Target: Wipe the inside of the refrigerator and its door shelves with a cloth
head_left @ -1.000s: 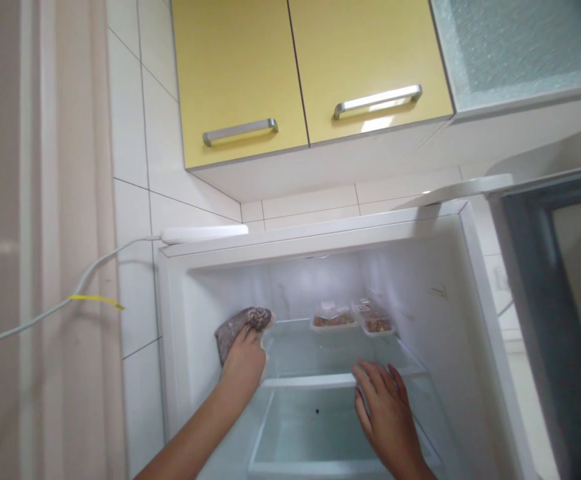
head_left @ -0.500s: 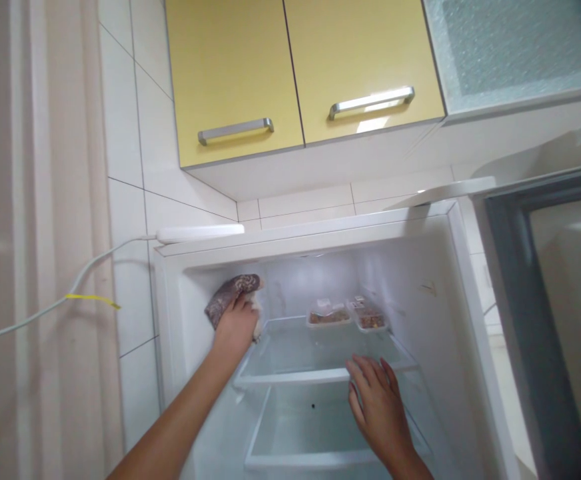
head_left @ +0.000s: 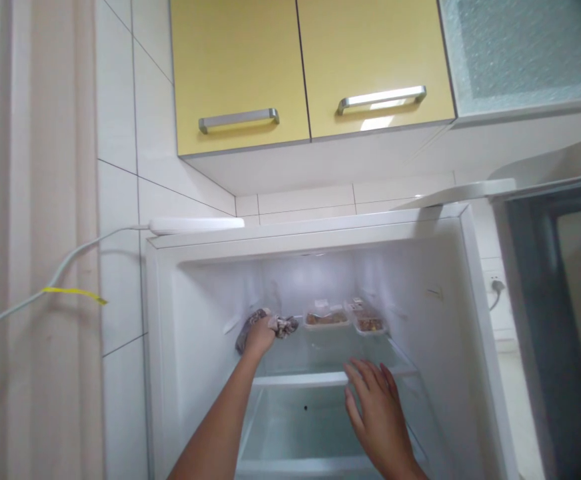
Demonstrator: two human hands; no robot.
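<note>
Inside the open fridge [head_left: 310, 239], my left hand [head_left: 260, 337] is closed on a patterned dark cloth [head_left: 284, 326], which bunches out on both sides of the fingers at the left of the upper shelf [head_left: 320, 350]. My right hand [head_left: 375, 400] has its fingers spread at the shelf's white front edge, toward the right, and holds nothing. Two clear food packs, a left one [head_left: 325, 317] and a right one [head_left: 369, 320], lie at the back right of this shelf.
A lower shelf [head_left: 290, 427] bears a small dark spot. The fridge door [head_left: 535, 300] stands open at the right. Yellow cupboards [head_left: 240, 67] hang above. A white cable [head_left: 78, 252] runs to a white box [head_left: 195, 226] on the fridge top.
My left hand has moved right and down with the cloth, from the upper left side wall to the upper shelf. My right hand stays at the shelf edge. The view has shifted slightly.
</note>
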